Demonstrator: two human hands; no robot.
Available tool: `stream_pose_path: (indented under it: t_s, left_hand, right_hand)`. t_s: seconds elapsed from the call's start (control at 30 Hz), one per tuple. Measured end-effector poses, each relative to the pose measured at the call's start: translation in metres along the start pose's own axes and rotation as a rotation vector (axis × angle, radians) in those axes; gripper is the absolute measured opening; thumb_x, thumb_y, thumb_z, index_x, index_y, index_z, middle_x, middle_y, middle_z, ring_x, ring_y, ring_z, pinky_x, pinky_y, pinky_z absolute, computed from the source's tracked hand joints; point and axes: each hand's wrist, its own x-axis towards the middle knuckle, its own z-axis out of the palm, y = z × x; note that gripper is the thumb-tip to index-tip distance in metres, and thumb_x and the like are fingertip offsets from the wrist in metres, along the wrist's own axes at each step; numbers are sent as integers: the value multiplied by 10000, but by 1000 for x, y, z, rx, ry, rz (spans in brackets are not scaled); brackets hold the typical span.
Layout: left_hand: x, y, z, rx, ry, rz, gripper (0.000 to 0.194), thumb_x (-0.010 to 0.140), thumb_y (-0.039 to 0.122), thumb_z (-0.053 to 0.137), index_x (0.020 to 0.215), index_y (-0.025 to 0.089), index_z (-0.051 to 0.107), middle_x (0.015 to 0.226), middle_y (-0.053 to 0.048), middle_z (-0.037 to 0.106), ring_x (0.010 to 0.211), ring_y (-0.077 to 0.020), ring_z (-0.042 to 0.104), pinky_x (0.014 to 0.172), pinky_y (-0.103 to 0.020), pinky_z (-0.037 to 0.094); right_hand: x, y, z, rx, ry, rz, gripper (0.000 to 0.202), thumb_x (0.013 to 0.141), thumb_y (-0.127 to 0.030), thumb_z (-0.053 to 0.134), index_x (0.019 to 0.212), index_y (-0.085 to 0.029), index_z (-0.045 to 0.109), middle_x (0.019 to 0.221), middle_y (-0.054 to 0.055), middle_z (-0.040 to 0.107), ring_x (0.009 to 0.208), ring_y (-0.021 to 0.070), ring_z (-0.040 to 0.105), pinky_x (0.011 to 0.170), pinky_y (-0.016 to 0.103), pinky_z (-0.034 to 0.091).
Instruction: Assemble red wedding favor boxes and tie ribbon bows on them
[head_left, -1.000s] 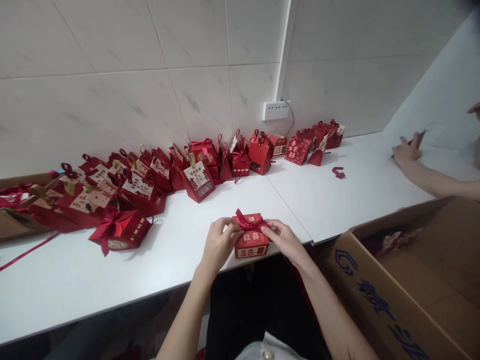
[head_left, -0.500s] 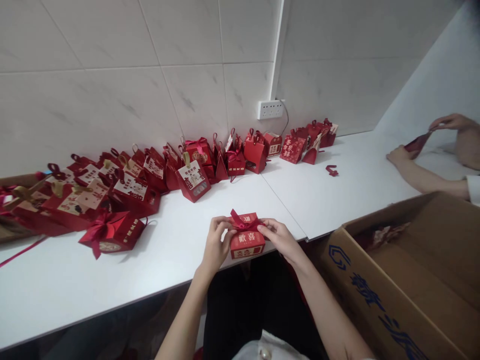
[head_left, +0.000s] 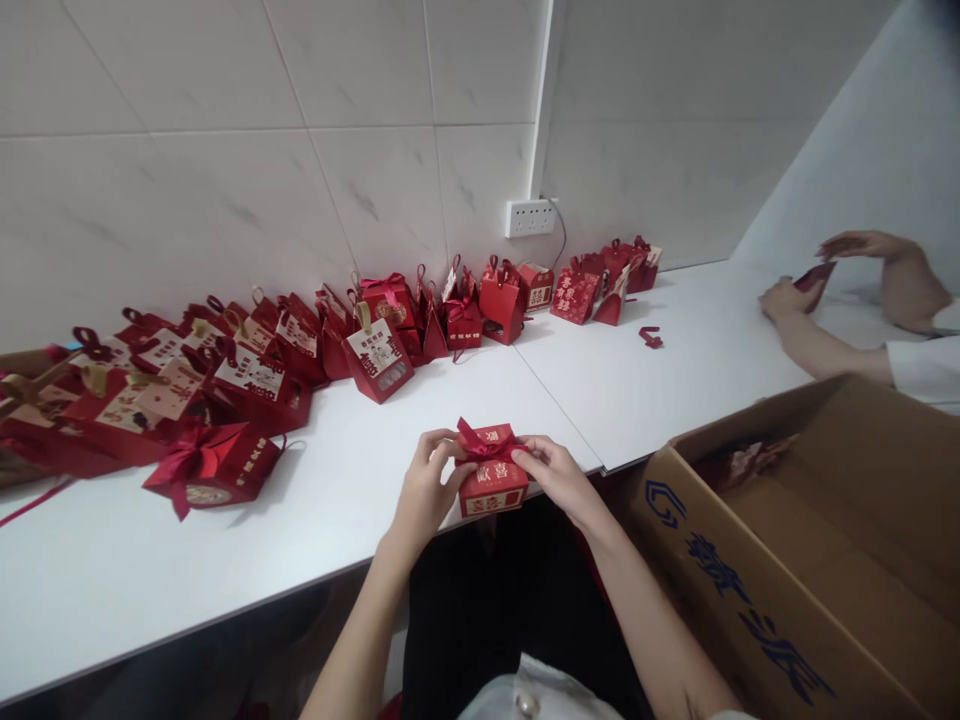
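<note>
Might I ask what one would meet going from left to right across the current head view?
Bow-tied box out front, box with a gold loop and window, left hand, bow-topped box, right hand, small red strip, co-worker's hands.

Cardboard box (head_left: pixel 750 560) cut off at R & bottom edges; contents too blurred to ID. Co-worker's body (head_left: pixel 926 370) mostly out of frame R.

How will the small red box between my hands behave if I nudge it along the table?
The red box has flat faces, so it should slide rather than roll. It looks like folded card, so probably light and dentable. The ribbon bow looks soft and would likely flop if snagged.
</note>
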Motion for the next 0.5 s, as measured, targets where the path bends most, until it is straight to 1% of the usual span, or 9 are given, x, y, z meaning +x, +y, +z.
stream_pose_path:
  t_s: [0.07, 0.17, 0.23, 0.3, 0.37, 0.43, 0.5]
  left_hand:
    - [1, 1, -3, 109, -16, 58, 43, 842, 187, 579, 833, 198, 539, 992, -54, 549, 900, -186, 591, 773, -340, 509]
    - [2, 1, -5, 225, -25, 110, 49, 843, 217, 587, 817, 192, 555, 981, -64, 575, 901, -207, 592, 782, -371, 493]
    - [2, 2, -6, 265, -37, 129, 43, 853, 225, 573, 830, 189, 568, 990, -74, 582, 907, -221, 588, 784, -395, 481]
    - [2, 3, -7, 262, -62, 123, 47, 869, 224, 547, 853, 194, 579, 1007, -78, 580, 918, -229, 580, 794, -417, 469]
    - [2, 4, -5, 183, -83, 62, 68, 884, 225, 520, 859, 199, 578, 1014, -74, 571, 938, -223, 568, 814, -417, 464]
    - [0, 4, -2, 50, -90, -55, 93, 896, 229, 492, 844, 196, 561, 1019, -71, 558, 973, -211, 553, 851, -406, 461]
    - [-4, 3, 2, -89, -93, -188, 127, 908, 243, 461, 824, 194, 541, 1044, -77, 542, 1028, -207, 534, 904, -410, 447]
  right_hand:
    - [-1, 0, 0, -21, -11, -9, 274, 704, -454, 633, 672, -194, 554, 929, 46, 643, 919, 214, 588, 796, 325, 438]
    - [-2, 2, 1, -44, -20, -33, 257, 730, -431, 600, 671, -191, 527, 1030, 62, 619, 957, 218, 577, 833, 342, 429]
    - [-3, 3, 2, -54, -21, -48, 256, 732, -425, 593, 668, -189, 518, 1073, 68, 604, 983, 223, 569, 853, 350, 424]
    - [-3, 3, 2, -59, -10, -51, 260, 730, -433, 591, 671, -189, 519, 1049, 66, 610, 984, 226, 569, 856, 354, 424]
    - [-4, 2, 2, -55, 4, -40, 269, 726, -453, 590, 692, -191, 538, 968, 57, 625, 963, 227, 575, 847, 357, 428]
    - [-4, 0, 3, -32, 6, -16, 287, 716, -476, 597, 722, -190, 567, 900, 50, 633, 944, 229, 583, 838, 360, 434]
    - [-4, -1, 3, 19, -18, -1, 307, 702, -491, 616, 735, -187, 584, 893, 50, 641, 943, 230, 590, 838, 359, 442]
